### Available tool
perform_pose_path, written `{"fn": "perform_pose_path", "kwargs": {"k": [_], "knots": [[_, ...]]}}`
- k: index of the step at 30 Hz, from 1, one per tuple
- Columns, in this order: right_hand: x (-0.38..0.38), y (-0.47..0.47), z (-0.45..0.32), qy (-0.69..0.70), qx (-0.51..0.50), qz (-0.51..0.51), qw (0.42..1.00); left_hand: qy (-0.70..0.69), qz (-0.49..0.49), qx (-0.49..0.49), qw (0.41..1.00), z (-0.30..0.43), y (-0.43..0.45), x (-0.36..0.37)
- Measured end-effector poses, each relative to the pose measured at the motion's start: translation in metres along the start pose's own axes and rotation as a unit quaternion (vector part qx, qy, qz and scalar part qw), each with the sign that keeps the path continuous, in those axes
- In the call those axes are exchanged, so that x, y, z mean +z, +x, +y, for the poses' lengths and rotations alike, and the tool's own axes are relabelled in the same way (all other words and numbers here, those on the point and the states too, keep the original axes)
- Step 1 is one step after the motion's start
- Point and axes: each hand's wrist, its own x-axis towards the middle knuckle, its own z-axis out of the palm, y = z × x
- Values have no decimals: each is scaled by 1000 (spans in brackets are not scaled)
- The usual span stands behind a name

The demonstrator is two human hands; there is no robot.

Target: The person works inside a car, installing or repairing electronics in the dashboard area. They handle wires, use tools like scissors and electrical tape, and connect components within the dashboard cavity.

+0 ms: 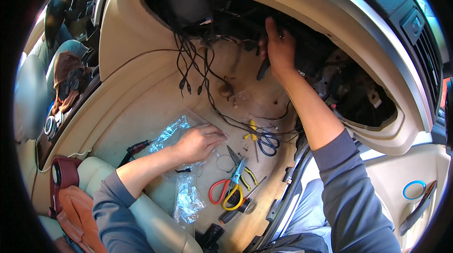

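Note:
My right hand (281,49) is up at the dark opening under the dashboard, closed around a black handle (263,70) whose lower end sticks out below my palm. What the other end touches is hidden. My left hand (200,142) rests low over a clear plastic bag (189,120) on the car's floor. Its fingers are bent, and I cannot tell whether they grip the bag. Black cables (191,63) with small plugs hang from the opening between and beyond my hands.
Scissors with red and yellow handles (231,191), blue-handled scissors (269,143), a yellow-handled screwdriver (253,127) and a black-handled screwdriver (231,214) lie on the floor. Bubble wrap (187,196) is by the beige seat (159,214). The door sill (283,214) borders the right.

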Motion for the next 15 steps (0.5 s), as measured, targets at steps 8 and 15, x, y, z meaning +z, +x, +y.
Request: {"fn": "perform_pose_path", "kwargs": {"k": [8, 15], "knots": [[9, -7, -1, 16, -128, 5, 992, -5, -36, -13, 999, -2, -3, -1], [9, -7, -5, -41, -170, -27, 984, 13, -9, -44, 999, -7, -4, 0]]}}
